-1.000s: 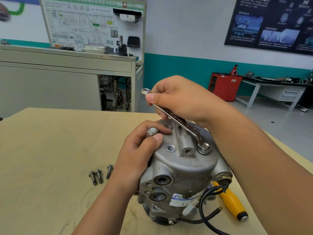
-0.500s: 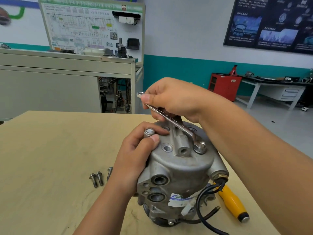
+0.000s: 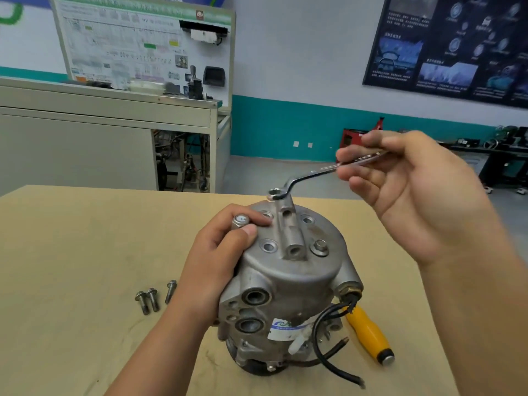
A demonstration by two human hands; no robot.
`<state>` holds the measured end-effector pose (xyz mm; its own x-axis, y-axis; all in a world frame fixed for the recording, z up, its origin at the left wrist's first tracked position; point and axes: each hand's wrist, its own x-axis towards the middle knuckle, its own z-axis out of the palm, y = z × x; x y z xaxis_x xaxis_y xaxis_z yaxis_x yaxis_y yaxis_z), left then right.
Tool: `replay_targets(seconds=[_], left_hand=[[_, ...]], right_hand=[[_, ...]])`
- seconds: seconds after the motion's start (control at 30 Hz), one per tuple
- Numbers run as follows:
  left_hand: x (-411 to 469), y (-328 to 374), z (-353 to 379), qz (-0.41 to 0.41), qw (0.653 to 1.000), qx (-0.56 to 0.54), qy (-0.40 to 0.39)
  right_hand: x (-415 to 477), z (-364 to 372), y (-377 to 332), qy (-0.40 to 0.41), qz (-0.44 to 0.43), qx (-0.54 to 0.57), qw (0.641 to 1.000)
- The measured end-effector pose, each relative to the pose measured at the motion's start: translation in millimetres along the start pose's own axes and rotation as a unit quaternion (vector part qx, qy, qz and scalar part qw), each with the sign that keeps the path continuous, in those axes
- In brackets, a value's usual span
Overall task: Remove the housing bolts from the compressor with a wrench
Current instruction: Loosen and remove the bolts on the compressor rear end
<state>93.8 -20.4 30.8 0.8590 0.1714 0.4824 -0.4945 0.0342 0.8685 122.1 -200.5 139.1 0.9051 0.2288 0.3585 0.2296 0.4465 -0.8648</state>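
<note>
While the compressor [image 3: 285, 281] is stood upright on the wooden table [image 3: 71, 238], toward its near right part, it is gripped on its upper left side by the left hand [image 3: 211, 264], whose fingers and thumb are curled round the housing. The wrench [image 3: 308, 175] is pinched by its shank between fingers and thumb of the right hand [image 3: 414, 195]. It is held raised, with its ring end by the far tip of the raised block on top and clear of the one bolt [image 3: 319, 247] seated at the top face's right. Three loose bolts [image 3: 151, 298] are laid just left of the left wrist. A yellow-handled screwdriver [image 3: 368, 330] is laid right of the compressor, near the table's right edge. A wide stretch of tabletop is seen leftward and behind, up to the far edge.
</note>
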Motion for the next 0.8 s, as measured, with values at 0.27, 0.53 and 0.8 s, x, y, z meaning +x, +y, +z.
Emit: replay_targets(seconds=[0.27, 0.53, 0.8], left_hand=[[-2.6, 2.2, 4.6, -0.001, 1.000, -0.016, 0.008], [-3.7, 3.2, 3.6, 0.005, 1.000, 0.002, 0.000], [-2.7, 2.2, 3.3, 0.009, 1.000, 0.014, 0.001]], right_hand=[[-86.9, -0.4, 51.9, 0.075, -0.337, -0.168, 0.923], [-113.9, -6.2, 75.8, 0.040, -0.451, -0.405, 0.795], [-116.6, -1.3, 76.4, 0.007, -0.465, -0.410, 0.784]])
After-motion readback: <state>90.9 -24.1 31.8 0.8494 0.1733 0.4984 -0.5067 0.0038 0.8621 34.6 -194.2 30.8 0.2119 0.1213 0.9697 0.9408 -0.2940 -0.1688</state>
